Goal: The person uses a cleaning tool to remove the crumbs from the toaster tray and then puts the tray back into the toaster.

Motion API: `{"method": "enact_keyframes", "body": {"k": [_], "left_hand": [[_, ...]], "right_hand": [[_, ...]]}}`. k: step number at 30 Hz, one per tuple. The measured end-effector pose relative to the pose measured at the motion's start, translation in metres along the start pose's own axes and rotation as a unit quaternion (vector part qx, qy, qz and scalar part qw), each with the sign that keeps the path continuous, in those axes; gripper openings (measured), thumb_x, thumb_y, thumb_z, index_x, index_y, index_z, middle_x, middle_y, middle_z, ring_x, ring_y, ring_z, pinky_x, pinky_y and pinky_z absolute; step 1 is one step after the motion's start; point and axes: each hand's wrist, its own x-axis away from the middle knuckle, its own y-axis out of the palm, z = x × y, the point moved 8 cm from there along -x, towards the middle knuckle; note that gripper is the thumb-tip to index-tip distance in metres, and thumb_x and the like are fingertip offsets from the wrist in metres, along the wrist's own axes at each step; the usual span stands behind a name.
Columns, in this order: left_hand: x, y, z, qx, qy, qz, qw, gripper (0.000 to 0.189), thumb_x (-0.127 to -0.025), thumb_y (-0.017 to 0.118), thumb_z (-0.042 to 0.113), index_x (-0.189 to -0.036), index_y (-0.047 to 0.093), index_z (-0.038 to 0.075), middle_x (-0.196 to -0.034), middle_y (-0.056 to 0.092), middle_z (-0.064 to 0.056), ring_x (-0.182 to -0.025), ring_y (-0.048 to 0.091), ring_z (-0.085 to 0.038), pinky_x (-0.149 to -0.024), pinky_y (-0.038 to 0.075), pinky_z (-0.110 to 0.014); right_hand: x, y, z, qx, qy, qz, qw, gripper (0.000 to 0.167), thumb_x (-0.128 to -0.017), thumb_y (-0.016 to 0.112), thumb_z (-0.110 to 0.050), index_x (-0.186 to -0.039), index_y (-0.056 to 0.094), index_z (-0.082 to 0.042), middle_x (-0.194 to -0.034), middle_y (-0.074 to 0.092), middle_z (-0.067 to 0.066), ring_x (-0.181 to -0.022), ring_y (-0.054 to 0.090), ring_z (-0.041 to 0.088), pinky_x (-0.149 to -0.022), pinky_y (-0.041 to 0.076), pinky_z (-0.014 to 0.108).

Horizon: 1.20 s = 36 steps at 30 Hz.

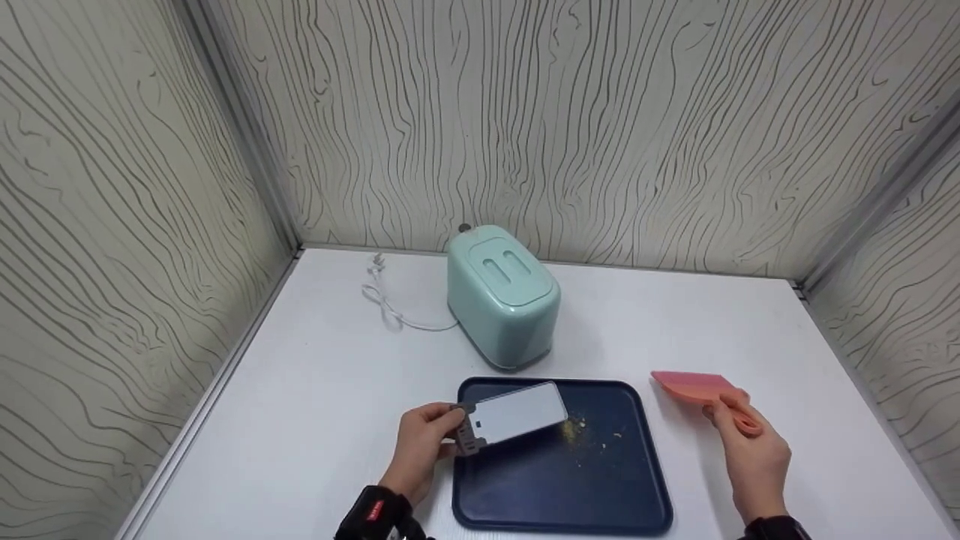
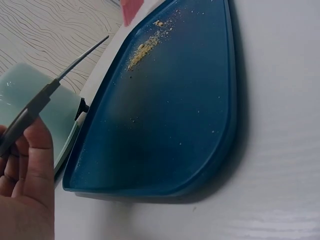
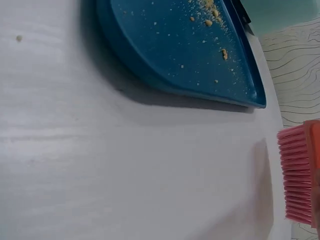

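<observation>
My left hand [image 1: 424, 448] pinches the dark grip of a toaster crumb tray [image 1: 517, 414], a flat pale metal plate. In the left wrist view the plate [image 2: 80, 58] shows edge-on, raised above a dark blue tray [image 1: 562, 495]. Yellowish crumbs [image 1: 573, 429] lie on the blue tray, by the plate's far end. Off to the right, my right hand [image 1: 754, 457] grips the looped handle of an orange brush [image 1: 697, 391]. Its pink bristles [image 3: 296, 175] show in the right wrist view, beyond the blue tray's right edge.
A mint green toaster [image 1: 504, 296] stands behind the blue tray. Its white cord [image 1: 420, 325] runs left to a plug [image 1: 377, 261]. One stray crumb [image 3: 19, 38] lies on the white table [image 1: 315, 420]. Patterned walls [image 1: 540, 135] border the table at the back and sides.
</observation>
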Motion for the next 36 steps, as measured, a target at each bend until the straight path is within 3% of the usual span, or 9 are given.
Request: {"method": "enact_keyframes", "body": {"k": [3, 8, 12, 15, 18, 21, 25, 28, 36], "left_hand": [[0.000, 0.000, 0.000, 0.002, -0.005, 0.000, 1.0000, 0.029, -0.095, 0.068, 0.018, -0.114, 0.070, -0.005, -0.095, 0.068, -0.007, -0.081, 0.065, -0.016, -0.067, 0.060, -0.030], [0.000, -0.001, -0.001, -0.001, -0.010, 0.002, 1.0000, 0.030, -0.095, 0.068, 0.018, -0.114, 0.070, -0.004, -0.096, 0.068, -0.007, -0.082, 0.065, -0.016, -0.068, 0.060, -0.030], [0.001, 0.000, -0.001, 0.003, -0.005, -0.003, 1.0000, 0.031, -0.096, 0.068, 0.018, -0.116, 0.069, -0.005, -0.097, 0.068, -0.008, -0.082, 0.065, -0.015, -0.068, 0.060, -0.030], [0.001, 0.001, 0.000, 0.005, -0.001, -0.006, 1.0000, 0.032, -0.095, 0.067, 0.019, -0.117, 0.069, -0.006, -0.096, 0.068, -0.007, -0.082, 0.064, -0.014, -0.067, 0.060, -0.030], [0.001, 0.001, 0.000, 0.013, 0.000, -0.010, 0.9999, 0.032, -0.095, 0.068, 0.019, -0.116, 0.069, -0.006, -0.095, 0.069, -0.007, -0.082, 0.065, -0.014, -0.068, 0.060, -0.030], [0.001, 0.001, 0.000, 0.016, 0.000, -0.007, 0.9998, 0.031, -0.095, 0.068, 0.019, -0.114, 0.069, -0.005, -0.095, 0.070, -0.007, -0.082, 0.065, -0.014, -0.068, 0.060, -0.029], [0.002, 0.001, 0.000, 0.012, -0.002, -0.001, 0.9999, 0.032, -0.094, 0.068, 0.019, -0.115, 0.069, -0.005, -0.097, 0.069, -0.008, -0.082, 0.065, -0.015, -0.068, 0.061, -0.030], [0.002, 0.002, 0.000, 0.013, -0.004, -0.002, 0.9999, 0.033, -0.094, 0.068, 0.019, -0.117, 0.068, -0.005, -0.098, 0.069, -0.008, -0.083, 0.066, -0.015, -0.069, 0.061, -0.031], [0.001, 0.003, 0.000, 0.010, -0.008, -0.003, 0.9999, 0.034, -0.094, 0.068, 0.020, -0.118, 0.068, -0.005, -0.099, 0.069, -0.008, -0.084, 0.065, -0.015, -0.069, 0.060, -0.030]], "right_hand": [[-0.002, 0.000, 0.008, 0.026, 0.011, -0.012, 0.9995, 0.068, -0.096, 0.063, -0.053, -0.146, 0.057, -0.007, -0.154, 0.046, 0.014, -0.147, 0.039, 0.027, -0.105, 0.040, 0.031], [0.000, -0.001, 0.017, 0.082, 0.001, -0.010, 0.9966, 0.065, -0.098, 0.063, -0.049, -0.145, 0.056, -0.004, -0.150, 0.048, 0.018, -0.142, 0.045, 0.034, -0.107, 0.045, 0.031], [0.002, -0.001, 0.022, 0.119, -0.011, -0.005, 0.9928, 0.062, -0.099, 0.064, -0.041, -0.144, 0.054, 0.000, -0.145, 0.049, 0.026, -0.137, 0.047, 0.044, -0.110, 0.041, 0.056], [0.004, -0.002, 0.025, 0.150, -0.025, 0.003, 0.9884, 0.061, -0.098, 0.064, -0.039, -0.144, 0.053, 0.000, -0.136, 0.055, 0.028, -0.128, 0.052, 0.048, -0.112, 0.037, 0.056], [0.006, -0.002, 0.027, 0.191, -0.046, 0.002, 0.9806, 0.061, -0.098, 0.064, -0.039, -0.143, 0.054, 0.000, -0.107, 0.072, 0.027, -0.101, 0.059, 0.044, -0.098, 0.030, 0.055], [0.005, 0.000, 0.029, 0.226, -0.057, -0.020, 0.9722, 0.061, -0.098, 0.062, -0.036, -0.143, 0.052, 0.004, -0.079, 0.065, 0.018, -0.083, 0.055, 0.036, -0.082, 0.023, 0.052], [0.004, 0.003, 0.039, 0.241, -0.038, -0.071, 0.9672, 0.066, -0.099, 0.056, -0.034, -0.147, 0.038, 0.008, -0.087, 0.065, 0.024, -0.083, 0.057, 0.037, -0.084, 0.022, 0.056], [0.005, 0.004, 0.046, 0.257, -0.020, -0.097, 0.9612, 0.064, -0.098, 0.054, -0.034, -0.138, 0.033, 0.011, -0.093, 0.066, 0.027, -0.082, 0.060, 0.036, -0.086, 0.022, 0.058], [0.003, 0.005, 0.049, 0.330, -0.025, -0.106, 0.9375, 0.037, -0.092, 0.061, -0.026, -0.103, 0.050, 0.007, -0.076, 0.056, 0.016, -0.076, 0.055, 0.033, -0.089, 0.027, 0.062]]}}
